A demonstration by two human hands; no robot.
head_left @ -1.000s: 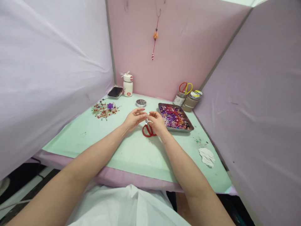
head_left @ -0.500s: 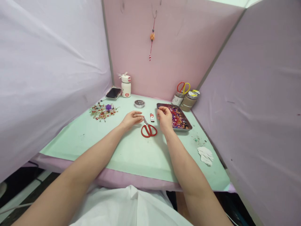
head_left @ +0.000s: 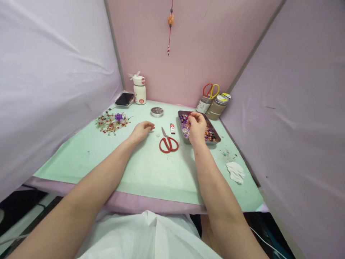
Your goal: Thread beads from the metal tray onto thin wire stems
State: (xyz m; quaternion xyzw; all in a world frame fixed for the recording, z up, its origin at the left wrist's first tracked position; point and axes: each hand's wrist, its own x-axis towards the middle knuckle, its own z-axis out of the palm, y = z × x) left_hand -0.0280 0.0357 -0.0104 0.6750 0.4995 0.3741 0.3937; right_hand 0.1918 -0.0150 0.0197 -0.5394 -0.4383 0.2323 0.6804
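My left hand (head_left: pixel 141 131) is over the mat left of the red-handled scissors (head_left: pixel 168 144), its fingers curled together near the tips; whatever they hold is too small to name. My right hand (head_left: pixel 197 126) hovers over the metal tray (head_left: pixel 217 141) of purple, red and orange beads, thumb and fingertips pinched; their contents cannot be made out. The scissors lie with blades slightly apart, pointing away from me. A small red and white lighter (head_left: pixel 172 128) rests between the scissors and the tray.
Beaded strands (head_left: pixel 111 124), a phone (head_left: pixel 124 99), a white bottle (head_left: pixel 139 90) and a round container (head_left: pixel 157 112) stand or lie to the left and back. Behind the tray are a scissors holder (head_left: pixel 203 105) and a jar (head_left: pixel 217 108); white cloth (head_left: pixel 236 172) lies right.
The view has tilted down. My left hand has drawn left, away from the scissors' tip. My right hand has moved right, farther over the tray.
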